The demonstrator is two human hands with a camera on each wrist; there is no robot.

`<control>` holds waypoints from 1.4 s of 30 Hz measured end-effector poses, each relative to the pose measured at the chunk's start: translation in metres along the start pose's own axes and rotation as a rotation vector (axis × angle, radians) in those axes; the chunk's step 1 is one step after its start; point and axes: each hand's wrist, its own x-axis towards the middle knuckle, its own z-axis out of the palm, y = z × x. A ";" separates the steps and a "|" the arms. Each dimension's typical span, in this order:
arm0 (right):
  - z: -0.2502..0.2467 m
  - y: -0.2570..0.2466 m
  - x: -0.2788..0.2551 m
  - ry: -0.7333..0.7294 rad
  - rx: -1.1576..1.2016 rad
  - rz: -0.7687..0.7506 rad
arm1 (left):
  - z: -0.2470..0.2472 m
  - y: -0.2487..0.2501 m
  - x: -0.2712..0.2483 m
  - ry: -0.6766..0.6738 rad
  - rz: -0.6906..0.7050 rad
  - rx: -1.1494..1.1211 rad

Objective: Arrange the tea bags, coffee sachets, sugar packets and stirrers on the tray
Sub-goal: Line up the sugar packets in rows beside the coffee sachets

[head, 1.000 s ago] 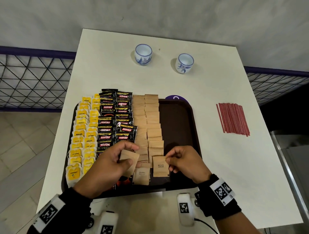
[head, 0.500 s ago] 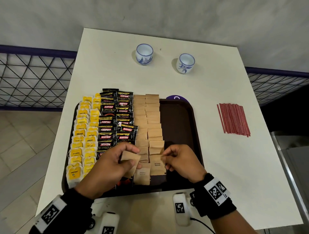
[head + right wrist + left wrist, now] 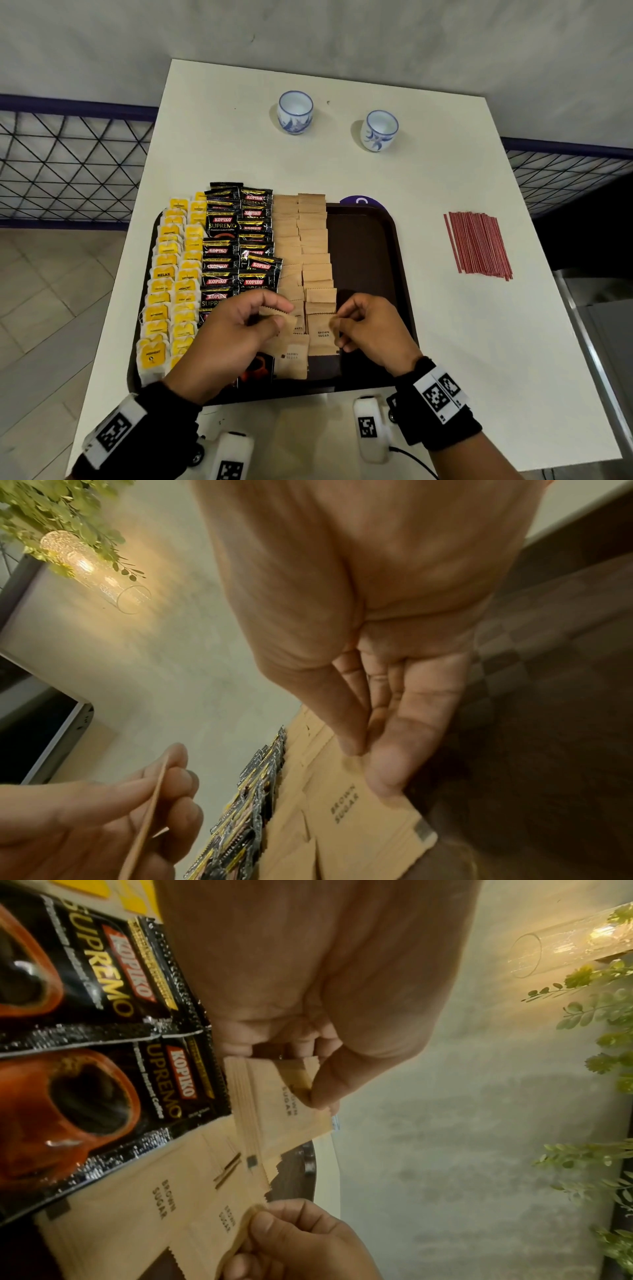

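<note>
Left hand [image 3: 239, 329] pinches a spare sugar stack [image 3: 274, 317]; right hand [image 3: 368, 329] pinches the nearest packet [image 3: 322, 334], just left of it, long axis near-far.

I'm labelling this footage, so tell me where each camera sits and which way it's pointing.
Head: worn on the head, looking down at the dark brown tray on the white table; both hands and wristbands show.
Left wrist: looks along the left hand, which pinches a stack of tan brown-sugar packets.
Right wrist: looks along the right hand, pinching a laid packet.
Shared: each wrist view shows the other hand too.
</note>
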 end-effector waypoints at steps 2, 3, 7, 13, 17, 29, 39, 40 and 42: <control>0.000 0.000 -0.001 0.008 0.036 0.011 | 0.001 0.003 0.000 0.004 -0.010 -0.041; -0.001 -0.001 -0.002 0.020 0.043 0.013 | 0.002 0.004 0.001 0.005 -0.012 -0.058; -0.005 -0.012 -0.010 0.051 0.015 -0.069 | 0.004 0.007 0.002 0.006 0.016 -0.079; 0.002 -0.034 -0.024 -0.167 0.242 -0.193 | 0.010 0.006 0.004 -0.007 0.073 -0.097; 0.006 -0.034 -0.021 -0.153 0.285 -0.196 | 0.012 0.005 0.007 0.023 0.116 -0.115; -0.026 -0.003 -0.018 -0.149 0.140 -0.010 | -0.039 -0.009 0.003 0.257 0.131 -0.085; -0.010 0.014 -0.017 -0.148 0.077 0.038 | -0.137 -0.085 -0.005 0.613 -0.045 0.094; -0.009 0.013 -0.017 -0.146 0.073 0.042 | -0.145 -0.096 -0.006 0.640 -0.071 0.128; -0.006 0.012 -0.018 -0.138 0.069 0.049 | -0.163 -0.127 -0.005 0.657 -0.109 0.181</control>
